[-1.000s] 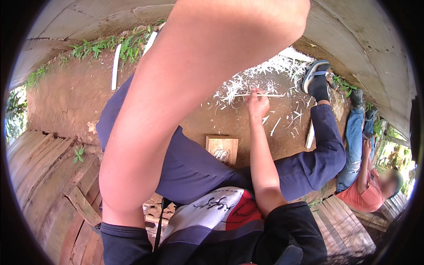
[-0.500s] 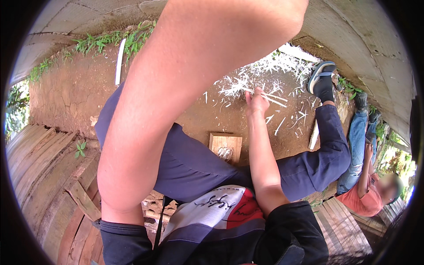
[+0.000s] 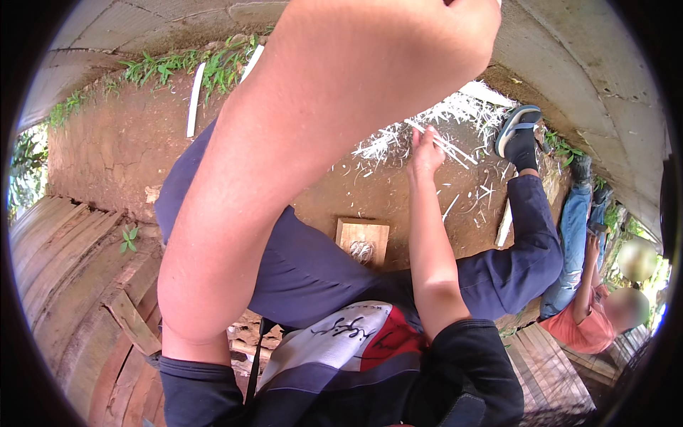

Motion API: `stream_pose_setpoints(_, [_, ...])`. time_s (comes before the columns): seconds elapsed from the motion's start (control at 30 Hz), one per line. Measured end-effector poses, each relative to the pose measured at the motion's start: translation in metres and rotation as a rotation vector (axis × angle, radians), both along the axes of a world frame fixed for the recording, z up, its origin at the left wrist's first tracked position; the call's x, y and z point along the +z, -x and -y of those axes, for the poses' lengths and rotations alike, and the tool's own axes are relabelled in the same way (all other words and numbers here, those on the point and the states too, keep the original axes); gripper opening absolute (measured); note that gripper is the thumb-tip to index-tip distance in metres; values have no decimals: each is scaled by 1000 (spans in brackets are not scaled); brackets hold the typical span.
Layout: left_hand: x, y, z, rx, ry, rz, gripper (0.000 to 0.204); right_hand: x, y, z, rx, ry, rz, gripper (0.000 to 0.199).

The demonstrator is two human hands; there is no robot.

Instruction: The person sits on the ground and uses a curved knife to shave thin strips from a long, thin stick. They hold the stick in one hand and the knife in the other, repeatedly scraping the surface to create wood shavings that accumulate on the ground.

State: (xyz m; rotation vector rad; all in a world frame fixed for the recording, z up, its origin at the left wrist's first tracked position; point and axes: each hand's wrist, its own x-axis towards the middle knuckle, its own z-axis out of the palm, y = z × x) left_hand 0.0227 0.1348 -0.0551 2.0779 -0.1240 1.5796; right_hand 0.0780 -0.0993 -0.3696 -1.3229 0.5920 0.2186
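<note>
My right hand (image 3: 427, 152) is closed on a few thin white strips (image 3: 455, 151), which stick out past the fingers to both sides. It hovers over the ground beside a heap of white shavings (image 3: 455, 110). My left arm rises large and close across the view. At the top edge is my left hand (image 3: 466, 25), mostly cut off, so its fingers do not show. A tiny pale bit appears beside it at the edge, too small to name.
A square wooden block (image 3: 344, 229) with a pale round patch lies between my legs. White slats (image 3: 195, 99) rest near the weeds at left. Stacked planks (image 3: 64, 256) stand at lower left. My sandalled foot (image 3: 519, 132) borders the shavings. Another person (image 3: 587, 327) sits at far right.
My right hand has shifted slightly right and up, with the white strips still in it. My left arm has moved slightly, uncovering a second white slat near the weeds.
</note>
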Motion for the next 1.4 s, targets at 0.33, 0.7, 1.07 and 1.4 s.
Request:
stream_pose_setpoints(0.33, [16,11,8,-259,239,-470,22,20,58,56,-200,180,-120,19])
stream_pose_setpoints(0.7, [64,-2,44,-128,492,-814,33,39,18,170,481,1717,-48,17])
stream_pose_setpoints(1.07, [57,-5,39,-232,547,-837,34,75,77,17,878,1056,431,19])
stream_pose_setpoints(1.4, [41,-1,32,-360,458,-663,28,77,26,51,808,255,-207,21])
